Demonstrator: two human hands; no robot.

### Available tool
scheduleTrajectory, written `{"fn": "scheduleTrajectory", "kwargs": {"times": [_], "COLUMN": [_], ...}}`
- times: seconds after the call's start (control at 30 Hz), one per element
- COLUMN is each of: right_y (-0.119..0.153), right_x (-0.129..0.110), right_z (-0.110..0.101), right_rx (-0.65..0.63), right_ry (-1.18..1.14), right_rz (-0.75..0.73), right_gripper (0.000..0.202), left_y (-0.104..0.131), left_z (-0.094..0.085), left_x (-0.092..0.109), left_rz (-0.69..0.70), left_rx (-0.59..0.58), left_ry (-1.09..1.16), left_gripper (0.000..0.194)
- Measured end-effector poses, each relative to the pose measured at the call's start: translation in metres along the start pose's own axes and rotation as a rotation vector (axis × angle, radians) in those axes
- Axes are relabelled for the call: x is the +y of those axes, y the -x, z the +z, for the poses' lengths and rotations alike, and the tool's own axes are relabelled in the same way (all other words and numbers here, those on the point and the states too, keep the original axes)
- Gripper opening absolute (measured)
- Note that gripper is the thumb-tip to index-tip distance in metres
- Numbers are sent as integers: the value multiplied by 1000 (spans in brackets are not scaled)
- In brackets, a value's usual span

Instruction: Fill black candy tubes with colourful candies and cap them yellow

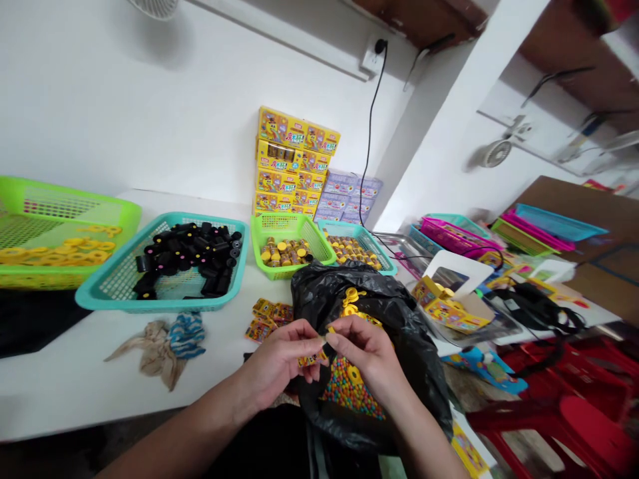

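Observation:
My left hand [294, 352] is closed round a small yellow printed label [312, 359], which shows under its fingertips. Close against it, my right hand [362, 349] is pinched, with a bit of yellow and something dark at the fingertips; what it holds is mostly hidden. Both hands are above an open black plastic bag [419, 359]. Many small coloured candy balls [352, 392] lie in the bag, along with yellow plastic rings [351, 303]. On the table left of the bag are printed yellow labels [264, 319] in a loose pile.
A teal basket [160, 305] holds black cylinders. Green [294, 271] and teal [387, 266] baskets behind the bag hold small yellow-capped jars. A large green basket [50, 279] holds yellow pieces. Yellow boxes [294, 159] are stacked at the wall. Cloths [160, 349] lie front left; red stools [564, 426] stand right.

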State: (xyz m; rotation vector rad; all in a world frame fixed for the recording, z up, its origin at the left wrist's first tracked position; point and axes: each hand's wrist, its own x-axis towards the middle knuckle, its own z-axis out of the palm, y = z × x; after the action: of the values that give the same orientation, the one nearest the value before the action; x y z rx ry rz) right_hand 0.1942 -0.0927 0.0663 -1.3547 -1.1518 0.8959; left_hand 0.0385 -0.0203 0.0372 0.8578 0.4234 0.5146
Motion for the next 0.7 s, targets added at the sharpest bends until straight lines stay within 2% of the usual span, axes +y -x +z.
{"fn": "scheduleTrajectory", "kwargs": {"times": [0.27,0.43,0.5,0.6,0.7], "right_y": [3,4,5,5,6], "right_x": [10,-5,-9,-8,-5], "right_z": [-9,-15,-14,-8,-2], "right_rx": [9,-134,-108,16,-11], "right_ry": [97,194,175,156,274], "right_rz": [-128,-209,-211,-219,-279], "right_gripper": [21,20,27,37,22], "left_y": [-2,-3,-3,-3,-3], "left_z": [-1,-2,-2,-2,-2], "left_x": [-7,-8,-7,-4,-3], "left_rz": [-44,-66,-58,-39,-35], "left_rx": [-25,-73,-83,-81,-94], "left_ry": [129,217,203,176,176], "left_gripper": [19,20,20,18,17]}}
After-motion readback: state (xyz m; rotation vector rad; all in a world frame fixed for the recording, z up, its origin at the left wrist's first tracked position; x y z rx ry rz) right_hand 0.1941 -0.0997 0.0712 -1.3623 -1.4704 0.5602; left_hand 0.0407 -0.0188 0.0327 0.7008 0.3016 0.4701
